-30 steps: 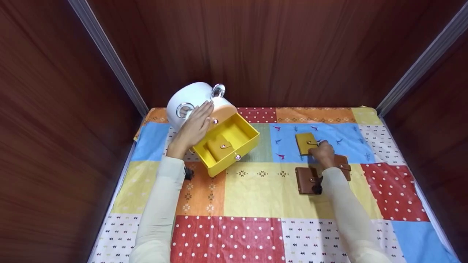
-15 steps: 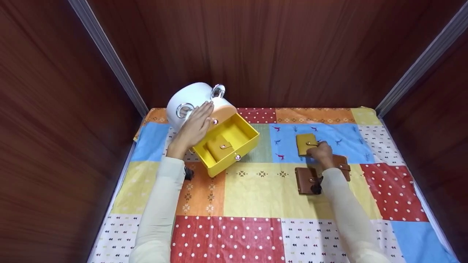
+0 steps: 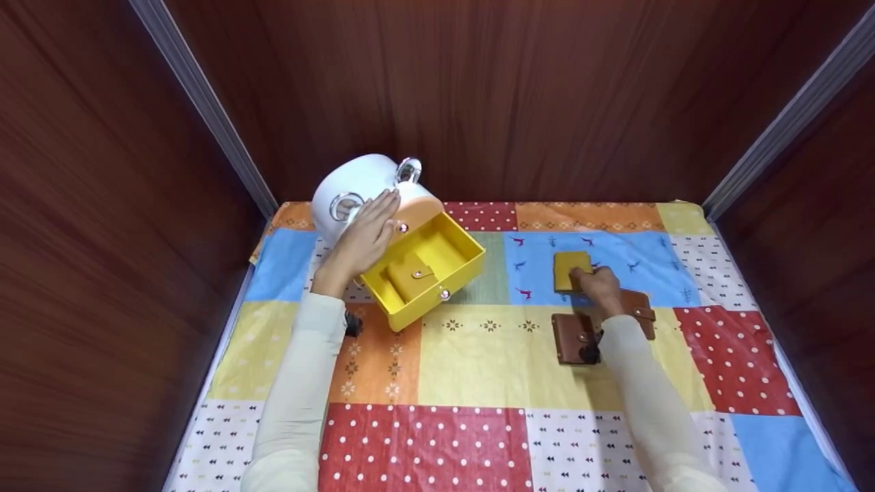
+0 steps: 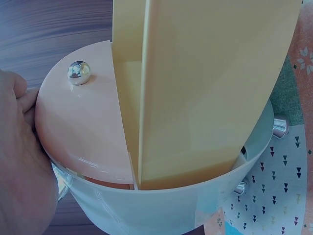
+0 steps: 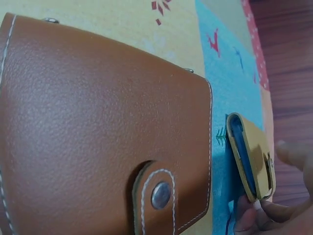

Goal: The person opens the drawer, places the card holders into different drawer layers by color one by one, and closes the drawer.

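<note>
My left hand (image 3: 366, 236) lies with its fingers extended on top of a white rounded drawer box (image 3: 362, 174) with shiny ring ears; the left wrist view shows the hand beside its peach front (image 4: 80, 117). The box's yellow drawer (image 3: 472, 263) is pulled out. Inside it lies a tan-yellow snap wallet (image 3: 410, 275). At the right, my right hand (image 3: 600, 287) pinches the near right edge of a yellow wallet (image 3: 567, 268) on the blue patch, thumb above. In the right wrist view, fingers are under that wallet (image 5: 254, 156); its strap is partly visible.
A dark brown snap wallet (image 3: 573, 338) lies just left of the right wrist. Another brown wallet (image 3: 639, 311) lies partly behind that hand, and a brown wallet (image 5: 98, 117) fills much of the right wrist view. Wood-look panels (image 3: 444, 89) enclose the patchwork cloth (image 3: 478, 369).
My right thumb has moved over the yellow wallet, whose strap is now hidden in the head view. The wallet has shifted slightly nearer. The left hand and drawer box stay put.
</note>
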The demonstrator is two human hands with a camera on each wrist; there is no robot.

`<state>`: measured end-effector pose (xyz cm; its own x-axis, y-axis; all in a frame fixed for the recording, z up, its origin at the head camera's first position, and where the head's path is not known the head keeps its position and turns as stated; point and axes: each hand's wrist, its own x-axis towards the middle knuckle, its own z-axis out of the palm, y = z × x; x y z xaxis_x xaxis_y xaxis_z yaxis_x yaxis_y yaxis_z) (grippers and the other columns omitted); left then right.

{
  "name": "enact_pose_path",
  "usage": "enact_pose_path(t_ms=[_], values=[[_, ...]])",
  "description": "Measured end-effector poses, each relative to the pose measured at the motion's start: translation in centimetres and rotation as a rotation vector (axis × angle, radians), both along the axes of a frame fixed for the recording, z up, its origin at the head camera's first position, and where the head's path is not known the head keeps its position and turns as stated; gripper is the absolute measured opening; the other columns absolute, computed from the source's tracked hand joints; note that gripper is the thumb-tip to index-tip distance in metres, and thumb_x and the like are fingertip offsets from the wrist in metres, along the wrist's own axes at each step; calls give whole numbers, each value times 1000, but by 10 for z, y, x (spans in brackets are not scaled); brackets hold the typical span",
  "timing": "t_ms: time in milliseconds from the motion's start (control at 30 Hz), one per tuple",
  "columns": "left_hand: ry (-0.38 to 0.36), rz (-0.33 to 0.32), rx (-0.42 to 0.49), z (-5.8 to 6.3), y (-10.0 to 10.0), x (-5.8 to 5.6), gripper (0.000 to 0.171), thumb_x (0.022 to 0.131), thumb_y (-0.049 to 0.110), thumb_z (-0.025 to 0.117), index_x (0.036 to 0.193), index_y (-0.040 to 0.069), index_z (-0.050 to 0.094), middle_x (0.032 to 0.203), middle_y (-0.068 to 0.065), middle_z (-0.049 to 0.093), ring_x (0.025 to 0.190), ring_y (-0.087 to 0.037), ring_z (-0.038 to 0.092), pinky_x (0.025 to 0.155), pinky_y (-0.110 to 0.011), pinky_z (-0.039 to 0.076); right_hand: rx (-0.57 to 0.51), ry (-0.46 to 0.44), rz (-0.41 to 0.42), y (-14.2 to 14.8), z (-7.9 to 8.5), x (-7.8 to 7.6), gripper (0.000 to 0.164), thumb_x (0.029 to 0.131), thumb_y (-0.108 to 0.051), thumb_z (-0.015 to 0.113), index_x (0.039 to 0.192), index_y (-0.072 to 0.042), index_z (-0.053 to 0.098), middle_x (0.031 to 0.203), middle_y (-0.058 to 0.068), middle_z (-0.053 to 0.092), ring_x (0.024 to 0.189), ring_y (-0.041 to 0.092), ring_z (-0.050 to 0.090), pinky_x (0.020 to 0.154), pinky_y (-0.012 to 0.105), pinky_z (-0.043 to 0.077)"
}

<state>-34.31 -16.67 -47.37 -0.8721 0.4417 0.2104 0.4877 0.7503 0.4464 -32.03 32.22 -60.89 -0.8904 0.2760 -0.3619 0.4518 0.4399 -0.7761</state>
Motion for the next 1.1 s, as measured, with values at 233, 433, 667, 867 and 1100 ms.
enact_pose_path(t_ms=[233, 433, 667, 867, 1100], values=[[-16, 9, -1, 0, 0, 1, 57, 117, 35, 28, 170, 16, 22, 180, 2, 16, 168, -20, 11, 139, -39, 3, 25, 21, -10, 1, 0, -1, 61, 114, -36, 38, 156, 8, 42, 147, 32, 56, 134, 43, 61, 112, 53, 55], [-8, 3, 3, 0, 0, 0, 56, 117, 32, 29, 170, 15, 23, 180, 1, 17, 168, -21, 13, 140, -39, 4, -30, 30, -69, 1, 2, -2, 61, 112, -32, 44, 160, 6, 39, 153, 31, 52, 140, 43, 56, 117, 54, 51], [26, -15, 13, -1, -1, -1, 55, 116, 25, 32, 169, 10, 27, 179, -4, 22, 168, -24, 16, 140, -39, 6, -22, 56, -141, -2, 6, -2, 54, 110, -28, 53, 153, 4, 52, 150, 27, 58, 136, 40, 58, 115, 52, 53], [12, -10, 7, 0, -1, 0, 55, 116, 26, 31, 169, 11, 26, 179, -2, 20, 168, -23, 15, 140, -39, 5, -23, 74, -168, -3, 5, -1, 50, 109, -24, 54, 151, 5, 55, 148, 28, 60, 133, 41, 62, 112, 52, 55], [14, -12, 2, 0, -1, 0, 56, 116, 27, 30, 170, 12, 24, 179, -2, 19, 168, -22, 14, 139, -38, 4, -34, 84, -175, -4, 5, 0, 51, 108, -24, 56, 150, 5, 55, 146, 30, 61, 132, 42, 63, 111, 52, 56]])
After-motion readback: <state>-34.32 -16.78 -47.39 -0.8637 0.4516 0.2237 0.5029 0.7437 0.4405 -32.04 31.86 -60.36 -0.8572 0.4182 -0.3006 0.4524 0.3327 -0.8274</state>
